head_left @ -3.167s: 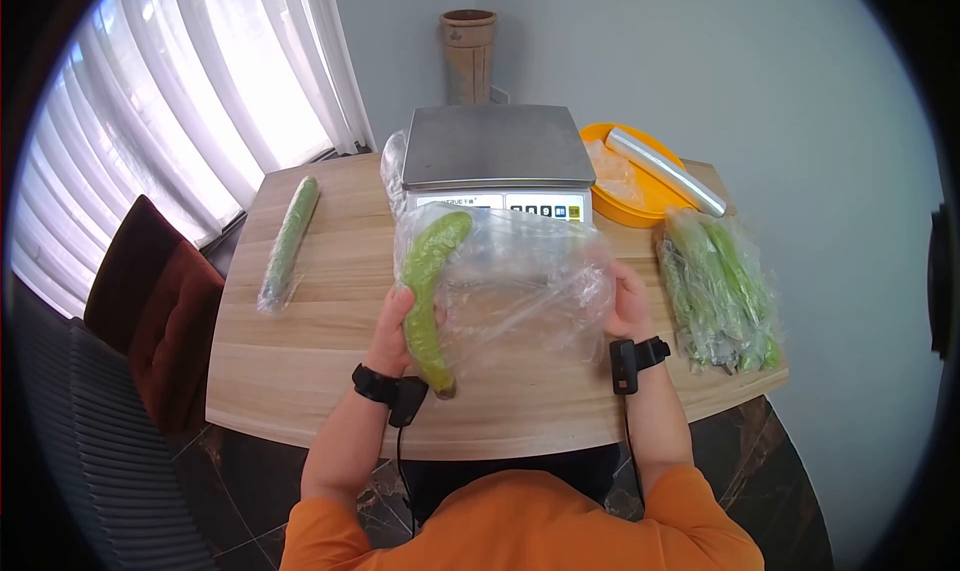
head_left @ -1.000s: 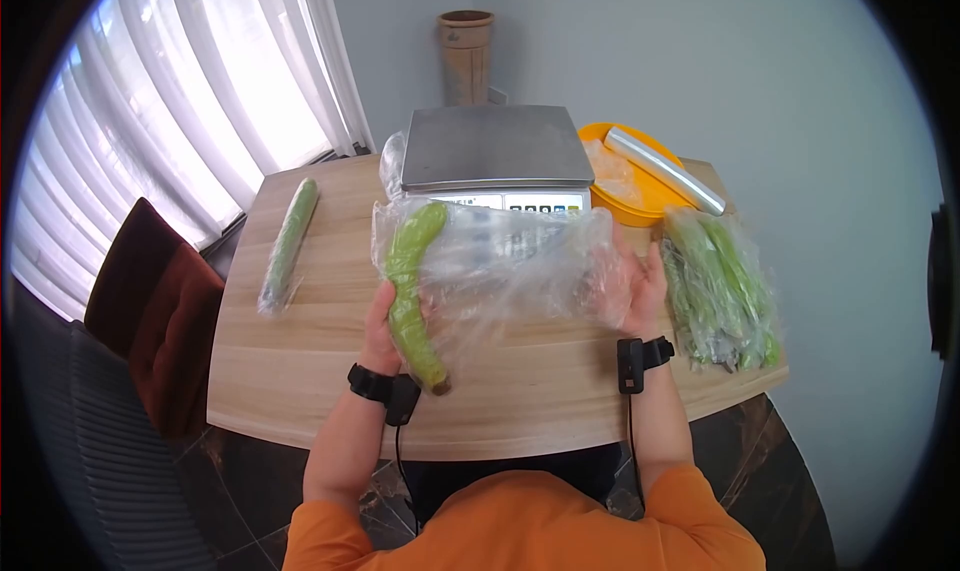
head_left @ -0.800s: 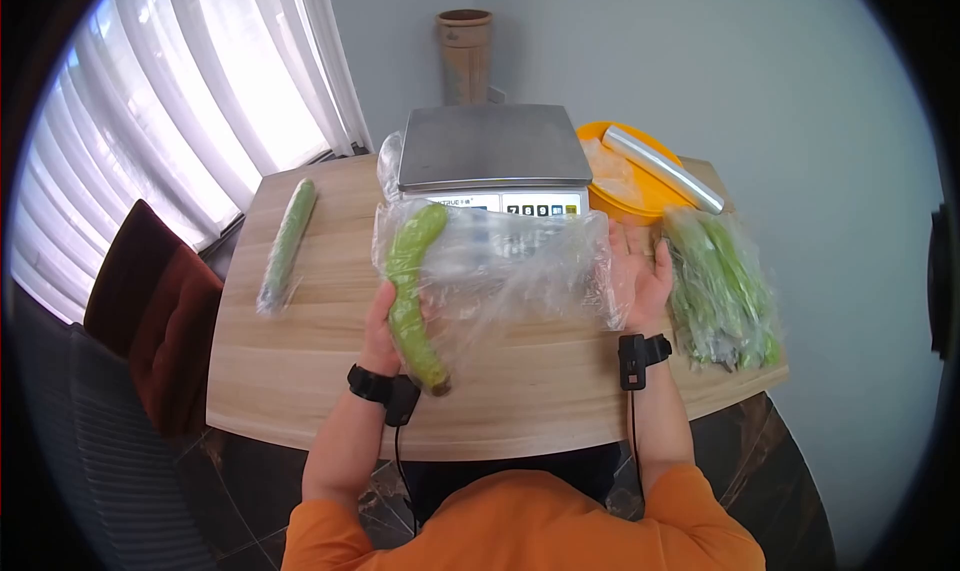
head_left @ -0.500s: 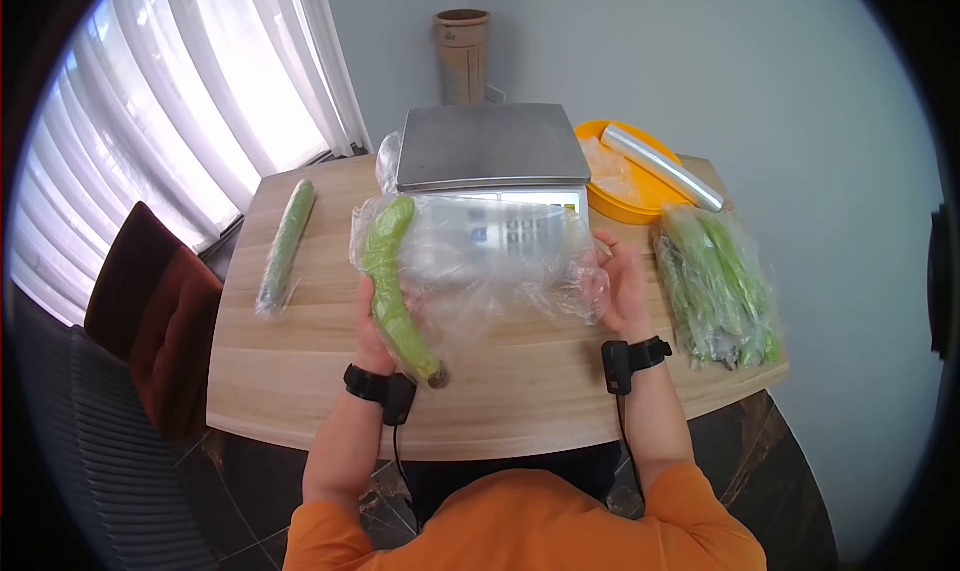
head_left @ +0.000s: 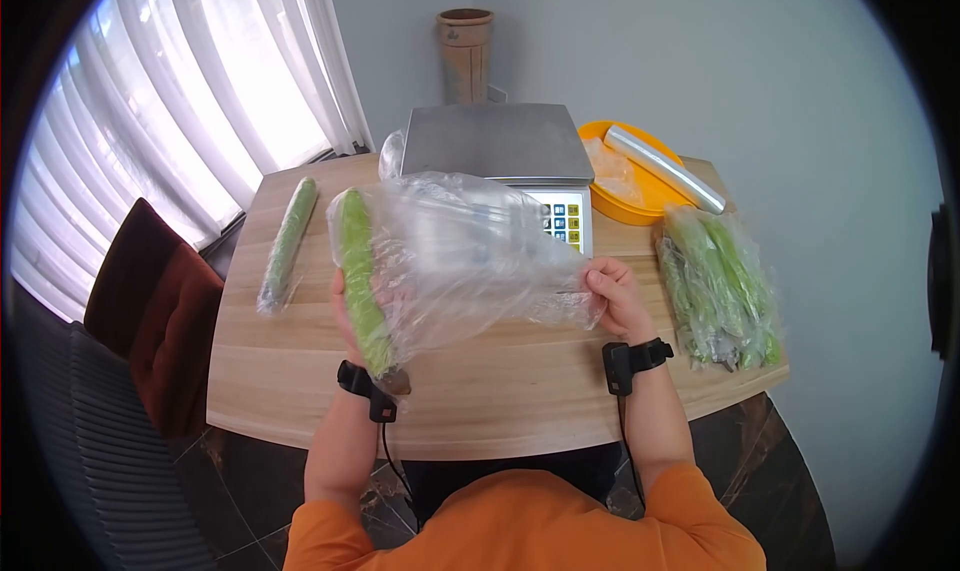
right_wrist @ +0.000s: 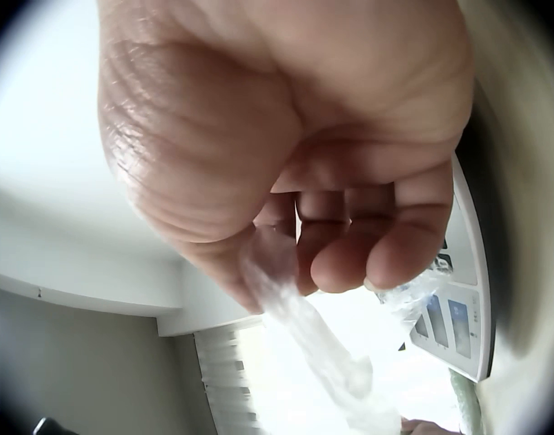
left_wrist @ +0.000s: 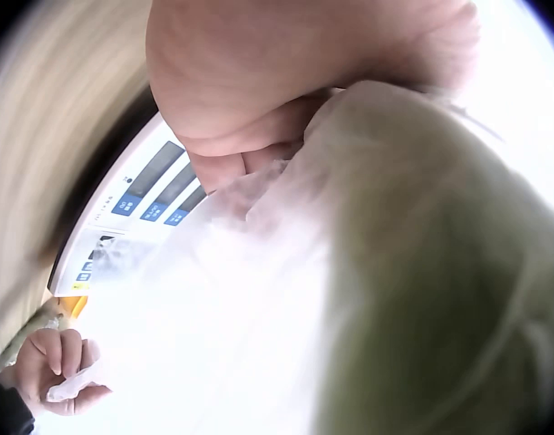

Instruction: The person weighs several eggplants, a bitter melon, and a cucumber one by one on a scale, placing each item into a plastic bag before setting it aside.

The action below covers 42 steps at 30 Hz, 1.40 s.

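A long green vegetable (head_left: 358,271) with a brown end lies inside a clear plastic bag (head_left: 470,261), held upright over the table's left half. My left hand (head_left: 345,306) grips it through the film from its left side; in the left wrist view the wrapped vegetable (left_wrist: 440,308) fills the lower right, blurred. To the right, my right hand (head_left: 617,296) pinches the loose edge of the bag between thumb and fingers. Seen from the right wrist, a twisted strip of film (right_wrist: 304,335) runs out of those fingers. The bag overlaps the front of the scale (head_left: 497,146).
On the table's left lies a film-wrapped cucumber-like vegetable (head_left: 288,243). An orange tray (head_left: 625,214) at the back right holds a roll of plastic film (head_left: 665,168). Bagged green stalks (head_left: 718,286) lie near the right edge. A red chair (head_left: 165,321) stands left of the table (head_left: 500,401).
My left hand has carried the vegetable leftward and turned it more upright. My right hand's fingers, spread at the bag's edge before, have closed on it, and the film is drawn taut between the hands.
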Each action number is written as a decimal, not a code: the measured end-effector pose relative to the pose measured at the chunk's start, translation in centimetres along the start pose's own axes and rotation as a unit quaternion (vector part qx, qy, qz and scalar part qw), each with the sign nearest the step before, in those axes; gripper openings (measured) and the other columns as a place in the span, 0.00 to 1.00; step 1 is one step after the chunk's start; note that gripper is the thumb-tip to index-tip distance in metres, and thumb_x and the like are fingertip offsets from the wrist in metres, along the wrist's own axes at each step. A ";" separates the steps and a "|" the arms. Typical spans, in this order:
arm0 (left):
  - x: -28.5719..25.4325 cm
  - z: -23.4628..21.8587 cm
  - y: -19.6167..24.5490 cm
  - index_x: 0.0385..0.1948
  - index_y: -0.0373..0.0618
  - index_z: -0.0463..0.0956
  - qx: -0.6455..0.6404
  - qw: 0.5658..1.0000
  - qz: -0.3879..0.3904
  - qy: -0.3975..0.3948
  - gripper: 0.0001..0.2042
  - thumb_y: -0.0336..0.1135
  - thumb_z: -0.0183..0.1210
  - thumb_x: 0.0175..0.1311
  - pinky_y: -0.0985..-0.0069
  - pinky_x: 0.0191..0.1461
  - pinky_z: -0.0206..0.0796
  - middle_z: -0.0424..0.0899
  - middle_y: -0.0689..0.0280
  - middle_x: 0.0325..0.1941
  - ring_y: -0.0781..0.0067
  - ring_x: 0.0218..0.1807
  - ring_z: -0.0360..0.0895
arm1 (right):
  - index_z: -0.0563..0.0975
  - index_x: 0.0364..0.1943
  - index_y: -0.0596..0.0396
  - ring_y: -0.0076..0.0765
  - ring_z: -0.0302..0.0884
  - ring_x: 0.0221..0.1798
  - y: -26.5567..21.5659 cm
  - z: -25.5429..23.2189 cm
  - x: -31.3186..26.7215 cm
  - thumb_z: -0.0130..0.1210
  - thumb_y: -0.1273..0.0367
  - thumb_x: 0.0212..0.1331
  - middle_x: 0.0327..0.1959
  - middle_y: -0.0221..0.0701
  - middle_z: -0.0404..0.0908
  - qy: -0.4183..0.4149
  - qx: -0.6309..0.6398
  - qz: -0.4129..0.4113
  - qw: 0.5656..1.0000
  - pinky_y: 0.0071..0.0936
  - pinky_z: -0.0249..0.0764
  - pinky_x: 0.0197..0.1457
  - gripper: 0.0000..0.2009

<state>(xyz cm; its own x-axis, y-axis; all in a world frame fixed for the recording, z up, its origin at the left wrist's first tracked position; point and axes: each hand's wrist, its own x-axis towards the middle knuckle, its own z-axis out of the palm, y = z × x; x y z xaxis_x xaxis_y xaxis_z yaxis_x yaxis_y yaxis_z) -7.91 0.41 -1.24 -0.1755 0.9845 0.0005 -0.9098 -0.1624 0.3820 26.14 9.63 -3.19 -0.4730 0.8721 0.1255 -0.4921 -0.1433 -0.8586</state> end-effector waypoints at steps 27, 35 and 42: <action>-0.3 -0.4 -0.5 0.50 0.39 0.71 0.150 0.981 -0.109 -0.059 0.27 0.55 0.48 0.61 0.60 0.45 0.71 0.78 0.64 0.24 0.69 0.24 0.74 | 0.74 0.44 0.51 0.30 0.79 0.39 -1.4 1.7 0.5 0.52 0.67 0.65 0.39 0.30 0.80 0.098 0.090 -0.047 0.990 0.33 0.76 0.44 0.07; -0.6 -0.1 -0.8 0.40 0.43 0.74 0.178 0.979 -0.094 -0.021 0.21 0.54 0.49 0.61 0.58 0.50 0.69 0.77 0.64 0.24 0.68 0.24 0.73 | 0.71 0.53 0.54 0.47 0.77 0.52 -2.4 2.0 0.1 0.38 0.57 0.70 0.53 0.41 0.77 0.040 0.204 0.016 0.978 0.43 0.77 0.45 0.19; -0.7 -0.1 -0.7 0.40 0.43 0.74 0.163 0.981 -0.099 -0.024 0.21 0.53 0.50 0.61 0.60 0.48 0.69 0.76 0.63 0.26 0.68 0.25 0.72 | 0.64 0.63 0.56 0.52 0.75 0.54 -0.3 0.4 -0.1 0.54 0.70 0.58 0.59 0.46 0.70 -0.069 0.096 0.003 0.993 0.44 0.78 0.48 0.26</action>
<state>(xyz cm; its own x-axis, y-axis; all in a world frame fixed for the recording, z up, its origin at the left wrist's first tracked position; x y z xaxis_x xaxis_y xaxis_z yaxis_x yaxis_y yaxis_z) -7.19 -0.13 -1.65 0.0167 0.9979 -0.0627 -0.7549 0.0537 0.6537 26.04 9.40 -2.76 -0.5661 0.7999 0.1992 -0.6125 -0.2465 -0.7510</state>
